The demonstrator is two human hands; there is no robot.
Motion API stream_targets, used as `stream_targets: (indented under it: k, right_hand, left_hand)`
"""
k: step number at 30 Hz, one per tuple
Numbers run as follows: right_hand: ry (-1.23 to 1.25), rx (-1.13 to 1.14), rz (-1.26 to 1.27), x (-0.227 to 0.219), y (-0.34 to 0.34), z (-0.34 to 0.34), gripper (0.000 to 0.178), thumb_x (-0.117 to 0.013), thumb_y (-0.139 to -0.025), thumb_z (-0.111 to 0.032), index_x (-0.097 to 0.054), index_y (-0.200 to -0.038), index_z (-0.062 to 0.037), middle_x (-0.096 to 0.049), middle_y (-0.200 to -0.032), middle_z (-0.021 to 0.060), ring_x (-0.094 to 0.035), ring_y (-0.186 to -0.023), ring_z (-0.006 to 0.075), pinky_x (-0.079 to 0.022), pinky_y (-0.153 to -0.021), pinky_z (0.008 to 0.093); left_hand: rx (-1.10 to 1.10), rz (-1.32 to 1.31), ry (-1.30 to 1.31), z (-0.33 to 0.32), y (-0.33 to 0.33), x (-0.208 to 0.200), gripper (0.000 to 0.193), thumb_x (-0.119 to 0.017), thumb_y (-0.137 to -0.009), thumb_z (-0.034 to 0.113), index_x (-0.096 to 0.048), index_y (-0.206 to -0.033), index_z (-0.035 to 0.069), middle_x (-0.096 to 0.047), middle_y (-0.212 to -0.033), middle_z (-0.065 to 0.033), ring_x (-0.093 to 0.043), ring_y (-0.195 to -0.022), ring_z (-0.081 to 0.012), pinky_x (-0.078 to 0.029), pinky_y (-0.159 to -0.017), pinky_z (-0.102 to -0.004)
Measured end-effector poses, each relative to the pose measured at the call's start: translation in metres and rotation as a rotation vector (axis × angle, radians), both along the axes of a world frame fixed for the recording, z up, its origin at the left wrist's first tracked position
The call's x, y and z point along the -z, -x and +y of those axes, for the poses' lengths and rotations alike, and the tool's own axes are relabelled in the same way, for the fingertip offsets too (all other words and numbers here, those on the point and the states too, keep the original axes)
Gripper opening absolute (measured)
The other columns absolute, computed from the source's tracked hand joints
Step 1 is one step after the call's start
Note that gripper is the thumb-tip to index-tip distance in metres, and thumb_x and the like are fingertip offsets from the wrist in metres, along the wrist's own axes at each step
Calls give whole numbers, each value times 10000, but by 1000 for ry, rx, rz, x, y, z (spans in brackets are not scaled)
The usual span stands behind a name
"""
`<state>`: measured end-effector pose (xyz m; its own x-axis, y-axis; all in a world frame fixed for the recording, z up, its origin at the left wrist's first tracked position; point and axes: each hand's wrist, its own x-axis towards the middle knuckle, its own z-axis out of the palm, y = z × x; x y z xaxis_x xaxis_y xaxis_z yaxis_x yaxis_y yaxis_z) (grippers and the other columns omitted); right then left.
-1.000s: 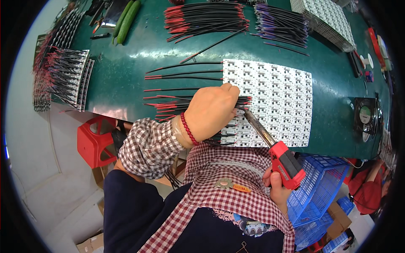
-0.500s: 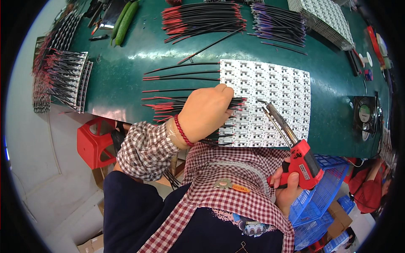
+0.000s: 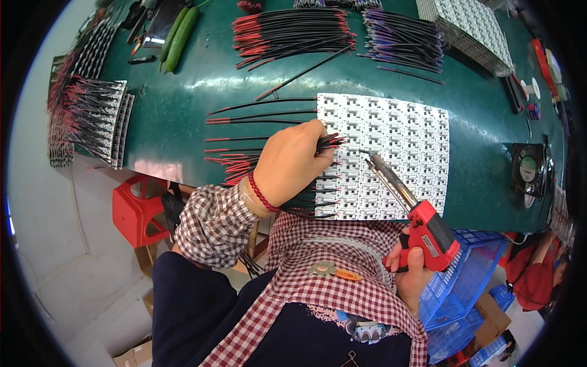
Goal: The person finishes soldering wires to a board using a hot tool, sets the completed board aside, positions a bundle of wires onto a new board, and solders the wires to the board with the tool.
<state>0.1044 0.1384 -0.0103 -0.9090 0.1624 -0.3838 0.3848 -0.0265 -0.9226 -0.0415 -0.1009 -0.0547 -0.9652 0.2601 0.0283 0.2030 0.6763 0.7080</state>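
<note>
A white panel of small circuit boards (image 3: pixel 391 134) lies on the green table in front of me. Along its left edge, several black wires with red ends stick out to the left. My left hand (image 3: pixel 287 162) reaches over that edge, its fingers closed on a bundle of black wires (image 3: pixel 330 142) whose tips poke out past the thumb. In my right hand (image 3: pixel 411 275) is a red soldering gun (image 3: pixel 431 237), gripped by the handle. Its tip and a thin side tube point up-left over the panel, just right of the wire tips. Whether the tip touches a board is unclear.
Behind the panel lie piles of red-ended wires (image 3: pixel 293 37) and purple-ended wires (image 3: pixel 403 40). Stacked panels (image 3: pixel 468 30) stand back right, wired panels (image 3: pixel 101 116) far left. Cucumbers (image 3: pixel 182 40), a small fan (image 3: pixel 529 167), a red stool (image 3: pixel 139 209) and blue baskets (image 3: pixel 468 269) surround me.
My left hand has drawn the wire bundle slightly leftward, and its fingers have shifted on it. The soldering gun has moved a little left, its tip nearer the wire ends.
</note>
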Motion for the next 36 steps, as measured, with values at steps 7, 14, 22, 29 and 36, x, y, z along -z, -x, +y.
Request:
stream_targets:
  k: [7,14,22,29,36]
  right_hand:
    - [30,-51,-40,8,2,2,480,-518,-924,-378,-465,-1169,32,-563,-688,96,-453,-486,110,-423,-485,265]
    - [14,-55,-41,14,2,0,473,-537,-917,-383,-473,-1152,23,-571,-699,102,-461,-489,116,-430,-493,271]
    - [30,-29,-36,15,0,0,447,-550,-914,-363,-482,-1131,21,-572,-705,103,-459,-482,118,-440,-493,279]
    - [26,-55,-18,17,1,-2,384,-560,-912,-314,-505,-1098,17,-581,-714,97,-473,-486,118,-447,-492,279]
    - [-58,-183,-64,17,3,1,423,-551,-916,-372,-505,-1070,19,-567,-674,75,-481,-486,117,-424,-480,255]
  left_hand:
    - [15,-19,48,3,0,2,195,-685,-713,111,-573,-819,-8,-606,-734,-168,-600,-680,-347,-461,-591,-403]
    - [7,-6,28,2,0,-2,196,-693,-719,126,-583,-816,-4,-608,-735,-167,-599,-680,-354,-461,-593,-410]
    - [49,-80,140,2,2,-2,209,-697,-757,179,-599,-767,-6,-607,-705,-172,-589,-648,-362,-448,-567,-420]
    - [27,-34,107,4,0,0,210,-695,-743,164,-584,-738,-13,-610,-702,-179,-590,-640,-364,-451,-567,-425]
    - [9,-38,117,6,0,1,212,-703,-737,169,-588,-734,-10,-617,-704,-170,-595,-629,-359,-455,-554,-426]
